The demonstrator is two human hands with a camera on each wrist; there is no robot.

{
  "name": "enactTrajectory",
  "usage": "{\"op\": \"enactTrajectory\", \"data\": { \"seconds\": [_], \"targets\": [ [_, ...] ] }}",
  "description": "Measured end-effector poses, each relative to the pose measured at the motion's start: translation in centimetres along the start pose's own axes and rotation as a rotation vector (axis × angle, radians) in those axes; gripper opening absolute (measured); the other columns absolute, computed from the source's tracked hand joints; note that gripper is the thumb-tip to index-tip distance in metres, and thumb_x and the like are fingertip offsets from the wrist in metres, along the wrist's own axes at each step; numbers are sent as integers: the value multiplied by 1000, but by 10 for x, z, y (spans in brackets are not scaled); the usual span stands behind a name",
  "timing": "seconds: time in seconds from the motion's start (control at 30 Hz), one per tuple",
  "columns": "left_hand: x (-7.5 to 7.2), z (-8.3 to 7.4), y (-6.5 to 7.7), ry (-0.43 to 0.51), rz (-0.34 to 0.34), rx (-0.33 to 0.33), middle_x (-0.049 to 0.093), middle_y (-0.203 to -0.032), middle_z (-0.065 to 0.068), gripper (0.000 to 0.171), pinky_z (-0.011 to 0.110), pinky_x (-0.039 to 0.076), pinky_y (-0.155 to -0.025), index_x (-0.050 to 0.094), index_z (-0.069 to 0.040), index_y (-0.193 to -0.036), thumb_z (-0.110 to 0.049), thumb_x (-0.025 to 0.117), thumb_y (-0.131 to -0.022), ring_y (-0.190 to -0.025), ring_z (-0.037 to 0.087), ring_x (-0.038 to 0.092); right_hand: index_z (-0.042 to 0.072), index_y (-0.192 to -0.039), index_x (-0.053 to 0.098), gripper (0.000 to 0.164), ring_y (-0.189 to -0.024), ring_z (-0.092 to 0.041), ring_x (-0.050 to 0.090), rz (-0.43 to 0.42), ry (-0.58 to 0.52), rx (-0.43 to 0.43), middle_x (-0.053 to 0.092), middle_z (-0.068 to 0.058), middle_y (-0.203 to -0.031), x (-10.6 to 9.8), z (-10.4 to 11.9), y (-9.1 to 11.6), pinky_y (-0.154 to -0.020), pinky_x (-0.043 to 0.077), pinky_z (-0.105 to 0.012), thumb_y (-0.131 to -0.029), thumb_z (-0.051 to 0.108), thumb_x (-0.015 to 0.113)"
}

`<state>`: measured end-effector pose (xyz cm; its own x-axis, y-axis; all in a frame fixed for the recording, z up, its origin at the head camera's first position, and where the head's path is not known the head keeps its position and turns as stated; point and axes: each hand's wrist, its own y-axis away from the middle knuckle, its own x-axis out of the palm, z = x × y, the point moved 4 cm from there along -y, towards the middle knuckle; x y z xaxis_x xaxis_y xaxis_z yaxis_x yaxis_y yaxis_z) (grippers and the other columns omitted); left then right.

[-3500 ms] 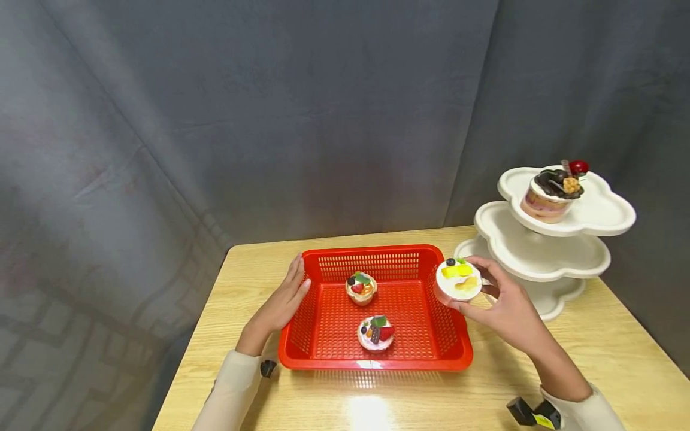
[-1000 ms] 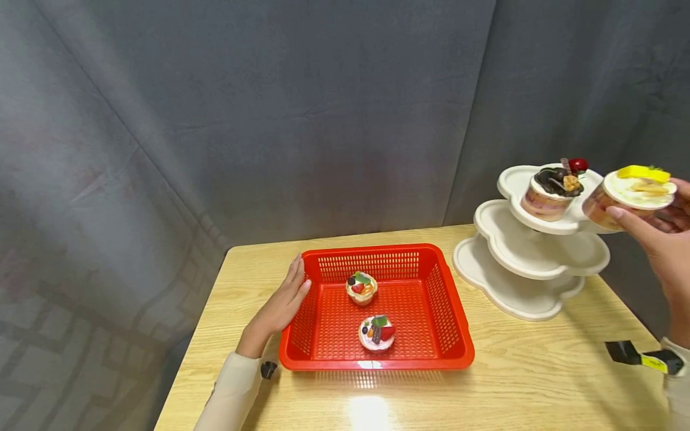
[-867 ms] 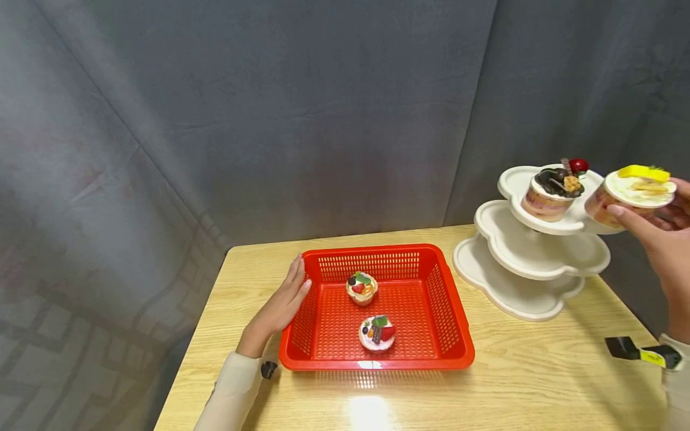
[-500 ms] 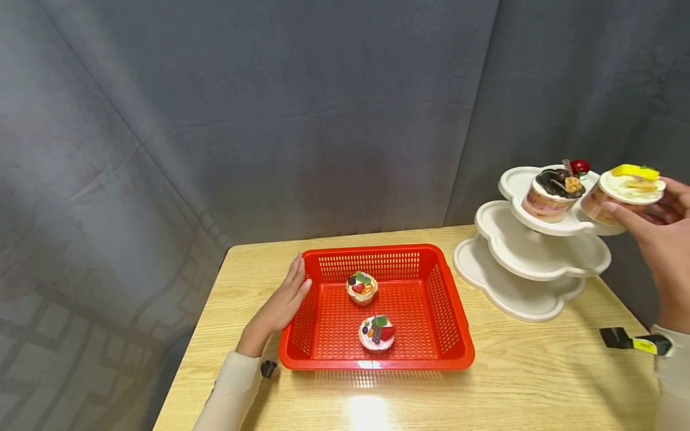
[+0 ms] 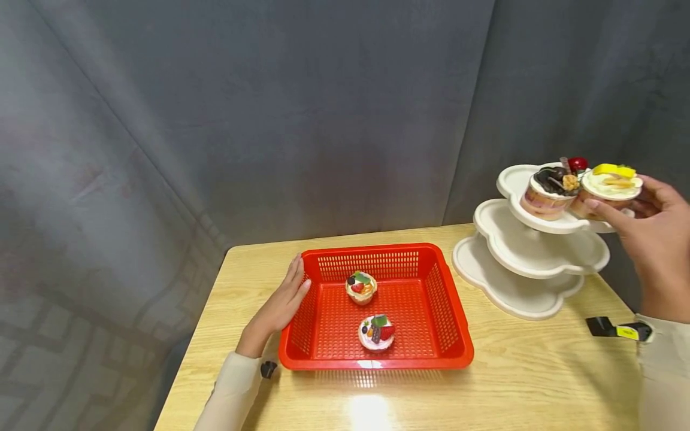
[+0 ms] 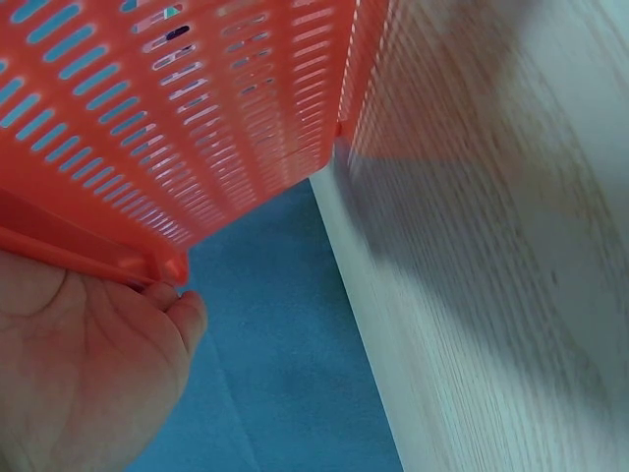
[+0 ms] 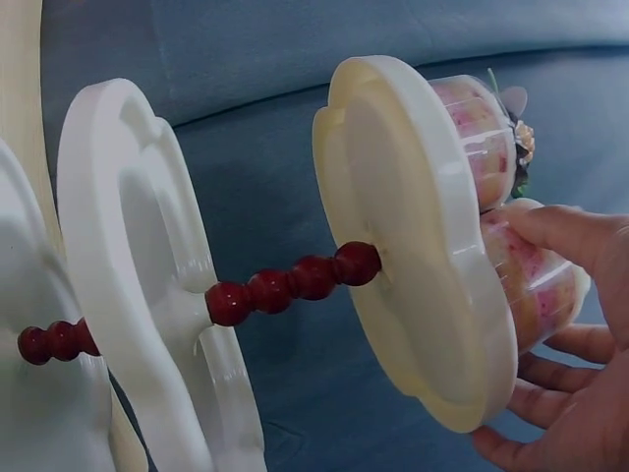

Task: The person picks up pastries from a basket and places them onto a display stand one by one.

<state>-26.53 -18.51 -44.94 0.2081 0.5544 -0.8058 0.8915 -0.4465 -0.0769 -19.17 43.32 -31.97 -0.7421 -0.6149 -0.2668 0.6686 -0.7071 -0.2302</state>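
Note:
My right hand (image 5: 659,242) grips a clear cup cake (image 5: 611,188) with white cream and yellow fruit on top. The cup sits at the right part of the top tier of a white three-tier stand (image 5: 541,239), close beside another cup cake (image 5: 545,200) topped with chocolate and a cherry. In the right wrist view, thumb and fingers hold the layered cup (image 7: 536,285) from its sides, its base against the tier. My left hand (image 5: 277,304) rests with straight fingers along the left rim of a red plastic basket (image 5: 372,364); the left wrist view shows the palm (image 6: 88,364) under that rim.
Two small fruit tarts, one farther back (image 5: 361,288) and one nearer (image 5: 376,333), lie in the basket. The stand's tiers join by a red beaded post (image 7: 295,283). A grey curtain (image 5: 345,120) hangs behind the wooden table (image 5: 517,371).
My right hand carried the yellow-topped cup cake from above the basket's right edge to the stand's top tier, then leftward toward the chocolate-topped one. The left hand stayed at the rim.

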Motion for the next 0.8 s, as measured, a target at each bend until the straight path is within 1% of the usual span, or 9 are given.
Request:
{"op": "enactTrajectory", "data": {
  "seconds": [0.13, 0.23, 0.33, 0.5, 0.57, 0.67, 0.8],
  "targets": [
    [1, 1, 2, -2, 1, -10, -8, -170, -2, 68, 57, 19, -120, 3, -8, -163, -36, 36, -111, -156, 26, 0, 26, -149, 51, 73, -105, 8, 52, 0, 25, 21, 54, 26, -120, 2, -4, 0, -86, 39, -3, -84, 18, 84],
    [1, 1, 2, -10, -1, -4, -8, -170, -1, 68, 56, 19, -120, 2, -7, -163, -37, 35, -111, -156, 28, 0, 26, -149, 52, 73, -112, 6, 54, -5, 4, 22, 56, 23, -126, 2, -6, 0, -90, 39, -3, -83, 16, 84],
    [0, 0, 2, -8, -5, 3, -9, -170, -1, 69, 55, 18, -121, 2, -7, -163, -40, 33, -111, -156, 28, 0, 26, -148, 53, 72, -115, 4, 54, -9, -10, 16, 57, 20, -130, 2, -7, -1, -93, 39, -4, -84, 15, 84],
    [-1, 0, 2, -10, -6, 2, -9, -170, -1, 72, 55, 18, -121, 2, -8, -163, -47, 30, -110, -156, 25, -2, 26, -147, 54, 70, -114, 5, 55, -15, -4, 8, 58, 19, -131, 4, -8, -3, -95, 39, -5, -84, 16, 84],
    [-1, 1, 2, -8, -6, 0, -9, -170, -1, 71, 55, 18, -121, 2, -8, -163, -46, 31, -110, -156, 26, -2, 26, -147, 54, 70, -113, 5, 55, -19, 9, -2, 59, 17, -132, 4, -9, -3, -96, 40, -6, -84, 17, 83],
    [0, 2, 3, -4, -7, -7, -8, -170, -2, 70, 56, 19, -120, 2, -9, -163, -44, 32, -110, -156, 26, -1, 27, -149, 51, 70, -117, 5, 54, -21, 50, -21, 57, 12, -140, 5, -9, -2, -103, 38, -11, -86, 19, 81],
    [1, 2, 3, -6, -12, -5, -8, -170, -2, 71, 57, 20, -120, 3, -9, -163, -45, 33, -110, -156, 29, 1, 30, -152, 44, 72, -128, 2, 48, -20, 84, -28, 48, 6, -152, 6, -7, 2, -113, 32, -19, -89, 22, 78]
  ]
}}
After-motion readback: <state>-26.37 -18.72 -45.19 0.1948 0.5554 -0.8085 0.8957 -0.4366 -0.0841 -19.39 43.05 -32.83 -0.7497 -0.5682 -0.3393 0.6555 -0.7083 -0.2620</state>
